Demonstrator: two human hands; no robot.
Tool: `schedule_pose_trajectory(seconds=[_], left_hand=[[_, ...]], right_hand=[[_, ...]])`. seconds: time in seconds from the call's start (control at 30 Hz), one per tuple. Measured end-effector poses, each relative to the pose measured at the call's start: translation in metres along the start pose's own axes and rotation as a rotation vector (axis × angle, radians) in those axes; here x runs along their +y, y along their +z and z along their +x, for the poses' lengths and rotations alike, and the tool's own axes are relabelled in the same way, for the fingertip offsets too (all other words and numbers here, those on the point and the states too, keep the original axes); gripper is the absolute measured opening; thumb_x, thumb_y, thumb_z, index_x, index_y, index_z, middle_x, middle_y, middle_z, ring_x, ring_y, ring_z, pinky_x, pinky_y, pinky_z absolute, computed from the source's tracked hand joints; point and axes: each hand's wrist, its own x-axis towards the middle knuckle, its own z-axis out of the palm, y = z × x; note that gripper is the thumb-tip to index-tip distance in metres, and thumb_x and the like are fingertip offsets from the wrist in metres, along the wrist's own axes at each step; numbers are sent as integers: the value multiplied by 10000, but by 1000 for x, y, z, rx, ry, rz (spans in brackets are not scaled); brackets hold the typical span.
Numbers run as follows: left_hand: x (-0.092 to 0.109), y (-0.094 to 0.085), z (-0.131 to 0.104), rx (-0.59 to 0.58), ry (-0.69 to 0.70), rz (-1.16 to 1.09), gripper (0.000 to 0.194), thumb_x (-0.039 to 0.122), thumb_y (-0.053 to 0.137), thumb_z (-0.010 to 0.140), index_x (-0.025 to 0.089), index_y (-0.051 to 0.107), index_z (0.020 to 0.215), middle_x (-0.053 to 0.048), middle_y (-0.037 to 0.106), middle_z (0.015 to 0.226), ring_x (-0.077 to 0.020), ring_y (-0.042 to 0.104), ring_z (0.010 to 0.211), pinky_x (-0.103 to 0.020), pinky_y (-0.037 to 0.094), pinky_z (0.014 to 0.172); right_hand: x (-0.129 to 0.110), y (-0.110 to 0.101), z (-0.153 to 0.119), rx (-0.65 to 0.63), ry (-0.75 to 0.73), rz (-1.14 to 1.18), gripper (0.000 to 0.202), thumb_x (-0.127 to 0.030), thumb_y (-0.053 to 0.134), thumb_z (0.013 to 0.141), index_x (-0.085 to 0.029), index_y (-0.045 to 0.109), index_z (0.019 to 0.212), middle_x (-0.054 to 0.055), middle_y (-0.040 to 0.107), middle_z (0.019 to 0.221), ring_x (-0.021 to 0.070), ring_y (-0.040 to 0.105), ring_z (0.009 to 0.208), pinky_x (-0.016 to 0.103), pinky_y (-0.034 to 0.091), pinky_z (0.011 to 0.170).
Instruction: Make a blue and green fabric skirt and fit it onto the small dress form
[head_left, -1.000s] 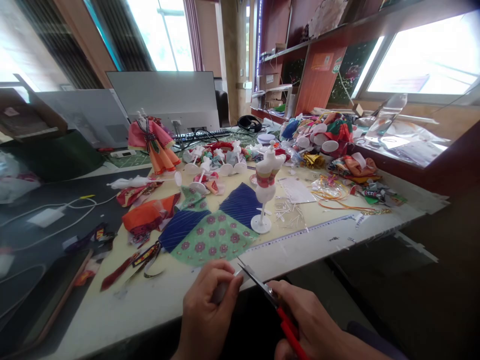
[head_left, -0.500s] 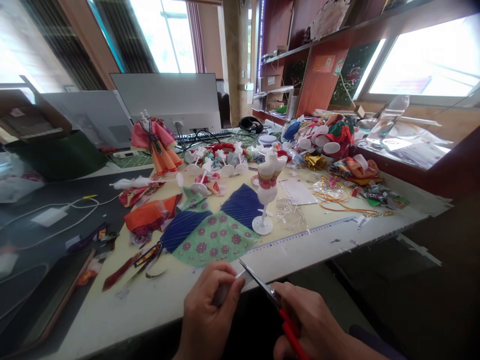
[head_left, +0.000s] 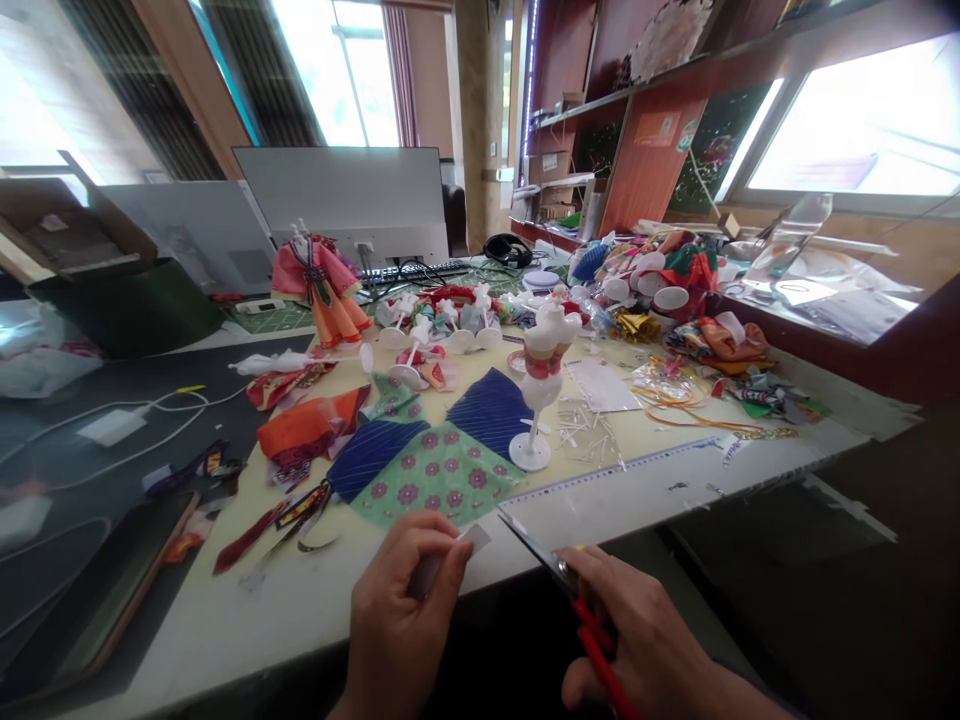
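Observation:
Near the front edge of the table, my left hand point(head_left: 409, 605) pinches a small whitish strip point(head_left: 474, 541) between thumb and fingers, its end sticking out to the right. My right hand point(head_left: 637, 625) grips red-handled scissors point(head_left: 536, 550), whose blades point up and left and lie a little right of the strip, apart from it. Beyond my hands a green flowered cloth point(head_left: 431, 480) lies flat beside blue striped cloth point(head_left: 491, 410). A white mannequin point(head_left: 544, 385) with a red and gold band stands upright at the cloth's right.
A dressed mannequin point(head_left: 319, 285) stands before a monitor point(head_left: 345, 205). Small white mannequins point(head_left: 454, 325) lie mid-table. Cotton-swab-like sticks point(head_left: 585, 430), a ruler point(head_left: 600, 475) and yellow cord point(head_left: 675, 395) lie right. A tablet-like device point(head_left: 97, 590) and an orange cloth point(head_left: 311, 425) are left.
The scissors and my right hand have moved right, away from the strip. My left hand has shifted slightly left, and more of the strip's flat end shows. The view has shifted slightly.

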Motion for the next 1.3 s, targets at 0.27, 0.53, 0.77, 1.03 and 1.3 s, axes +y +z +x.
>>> schedule_pose_trajectory(seconds=[0.27, 0.53, 0.77, 1.03, 1.3], left_hand=[[-2, 3, -1, 27, -5, -26, 97, 217, 591, 818, 196, 576, 724, -7, 601, 830, -121, 592, 736, -206, 461, 661], [-2, 5, -3, 15, -17, -52, 72, 210, 594, 817, 198, 580, 748, -5, 595, 848, -120, 590, 747, -207, 462, 656], [-5, 8, -4, 8, -4, -57, 69, 199, 594, 820, 198, 579, 752, -3, 592, 860, -112, 587, 766, -197, 459, 674], [-5, 10, -4, 15, 5, -49, 77, 200, 595, 819, 193, 576, 745, -6, 594, 856, -112, 588, 751, -191, 458, 654], [-5, 10, -4, 10, 9, -54, 73, 189, 592, 821, 197, 575, 751, -3, 593, 855, -107, 585, 759, -187, 456, 660]], right_hand=[[0, 5, -1, -75, 1, 14, 739, -665, 654, 645, -161, 423, 1133, 66, 573, 846, 191, 560, 678, 280, 434, 584], [-1, 8, -3, -101, 7, -23, 763, -619, 712, 609, -159, 419, 1144, 62, 573, 834, 204, 564, 676, 288, 433, 576], [-3, 6, -1, -92, -4, -33, 757, -606, 734, 592, -179, 412, 1128, 46, 575, 834, 191, 566, 677, 268, 430, 571], [-2, 6, -2, -66, -19, -44, 676, -583, 694, 665, -177, 417, 1129, 45, 577, 818, 176, 559, 653, 264, 427, 562], [-2, 7, -2, -50, -21, -42, 630, -571, 686, 683, -179, 442, 1112, 37, 578, 801, 168, 558, 646, 259, 431, 565]])
